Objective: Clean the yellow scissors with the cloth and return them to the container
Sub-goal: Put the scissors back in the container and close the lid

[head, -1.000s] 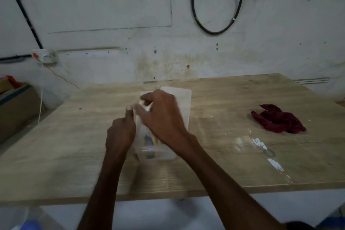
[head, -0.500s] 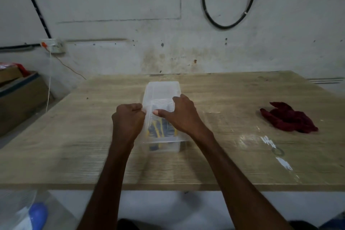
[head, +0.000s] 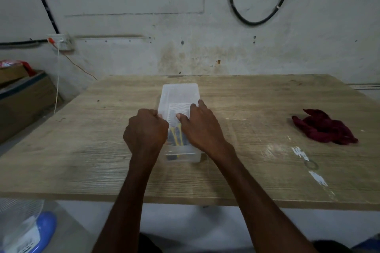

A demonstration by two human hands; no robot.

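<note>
Gripping the clear plastic container [head: 178, 96] from both sides right now. My left hand [head: 146, 131] is curled into a loose fist against the container's left edge, thumb up at the rim, fingers tucked under so I can't really see how much plastic they've got. My right hand [head: 202, 127] lies flatter over the right side, thumb pressed on the lid and the other fingers draped over the right edge. Whether either hand is actually pinching the lid or just resting on it, I can't tell from this angle.

That container is a long see-through box, lengthwise away from me, sitting flat on the wooden table [head: 82, 150] about mid-table. A translucent lid seems to be on top, with a ribbed patch showing between my thumbs. Through the plastic, between my hands, I can make out the yellow scissors [head: 177, 133], so they're inside, toward the near end, with some darker stuff next to them that's too murky to identify.

Well off to my right on the same table is the dark red cloth [head: 323, 128], crumpled in a heap, nowhere near either hand. Some white scuffs and a faint ring mark sit on the tabletop near it.

Further out: a black cable loop [head: 255, 20] hangs on the wall, a cardboard box [head: 22, 96] sits far left, and something blue and white [head: 30, 230] is down at the lower left.
</note>
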